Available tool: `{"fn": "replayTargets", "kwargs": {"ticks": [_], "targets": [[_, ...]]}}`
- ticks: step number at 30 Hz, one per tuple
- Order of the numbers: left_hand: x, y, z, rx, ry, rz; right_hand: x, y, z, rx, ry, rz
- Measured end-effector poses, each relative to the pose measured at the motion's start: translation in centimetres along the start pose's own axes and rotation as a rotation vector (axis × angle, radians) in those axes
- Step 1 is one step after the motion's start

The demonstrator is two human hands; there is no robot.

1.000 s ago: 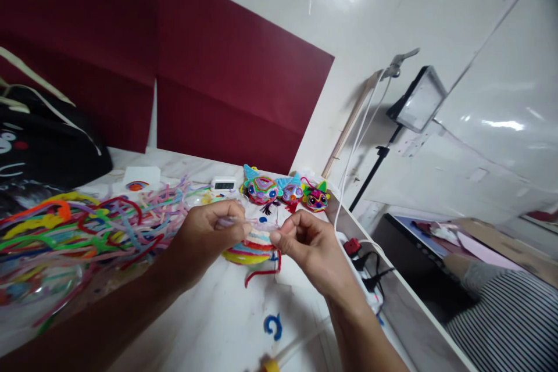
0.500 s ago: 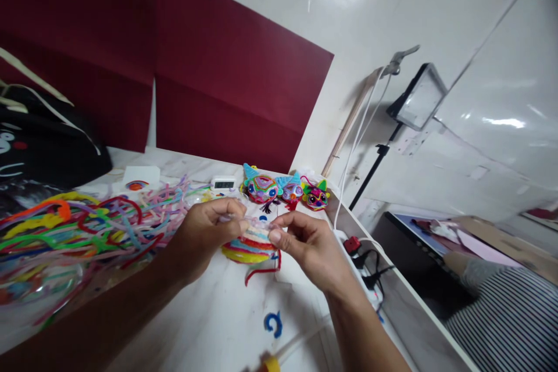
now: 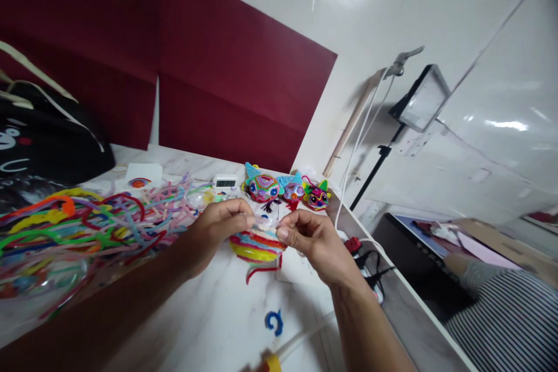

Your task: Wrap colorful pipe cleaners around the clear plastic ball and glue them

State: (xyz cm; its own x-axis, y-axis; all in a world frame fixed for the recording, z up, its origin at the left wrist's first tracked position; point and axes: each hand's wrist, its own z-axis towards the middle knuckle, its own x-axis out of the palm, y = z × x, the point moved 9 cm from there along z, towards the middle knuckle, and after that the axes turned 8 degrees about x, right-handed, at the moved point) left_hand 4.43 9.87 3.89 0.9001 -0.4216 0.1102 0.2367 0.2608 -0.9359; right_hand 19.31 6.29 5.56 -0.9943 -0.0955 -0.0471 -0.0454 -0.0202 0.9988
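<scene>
My left hand (image 3: 217, 233) pinches the upper left edge of a rounded pipe-cleaner craft piece (image 3: 258, 251), striped yellow, red, orange and blue. With thumb and forefinger, my right hand (image 3: 314, 242) grips the same piece at its upper right edge. Something pale and shiny shows along the top between the fingertips; I cannot make out what it is. A bent red pipe cleaner (image 3: 263, 269) sticks out below the piece. Nearer to me, a curled blue pipe cleaner (image 3: 274, 322) lies on the white tabletop (image 3: 213, 317).
Loose pipe cleaners (image 3: 108, 221) cover the left side. Behind my hands stand finished animal heads (image 3: 262, 187) and a digital timer (image 3: 225, 182). A power strip (image 3: 370, 276) with plugs lies to the right. In front, a yellow-tipped tool (image 3: 272, 363) trails a white cord. Someone's striped clothing (image 3: 508, 317) shows at right.
Both hands have shifted slightly right with the striped piece. It has tilted, and its yellow and red bands show more plainly. The blue curl stays on the table.
</scene>
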Motion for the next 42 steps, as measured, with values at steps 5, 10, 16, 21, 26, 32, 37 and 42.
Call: {"fn": "replayTargets", "kwargs": {"ticks": [5, 10, 16, 21, 26, 32, 37, 42], "targets": [[0.2, -0.3, 0.1, 0.023, 0.017, 0.026, -0.1, 0.0, 0.0, 0.003, -0.017, -0.003], [0.3, -0.1, 0.1, 0.014, 0.017, 0.045, 0.0, -0.2, 0.1, 0.002, -0.013, -0.041], [0.2, 0.4, 0.2, -0.009, 0.065, -0.026, -0.5, -0.1, 0.1, -0.015, -0.044, -0.148], [0.4, 0.4, 0.1, -0.031, 0.081, -0.042, -0.7, 0.1, 0.0, -0.038, -0.102, -0.25], [0.5, 0.3, 0.1, -0.058, 0.055, -0.033, -0.7, 0.1, -0.1, -0.057, -0.161, -0.345], [0.3, 0.4, 0.2, -0.079, 0.062, 0.011, -0.8, 0.8, -0.3, -0.174, -0.213, -0.467], [-0.3, 1.1, 0.6, -0.093, -0.022, 0.102, -0.3, 0.7, -0.2, -0.213, -0.243, -0.654], [-0.8, 2.1, 1.0, -0.151, -0.048, 0.087, -0.5, 2.1, -2.8, -0.416, -0.366, -0.789]]}}
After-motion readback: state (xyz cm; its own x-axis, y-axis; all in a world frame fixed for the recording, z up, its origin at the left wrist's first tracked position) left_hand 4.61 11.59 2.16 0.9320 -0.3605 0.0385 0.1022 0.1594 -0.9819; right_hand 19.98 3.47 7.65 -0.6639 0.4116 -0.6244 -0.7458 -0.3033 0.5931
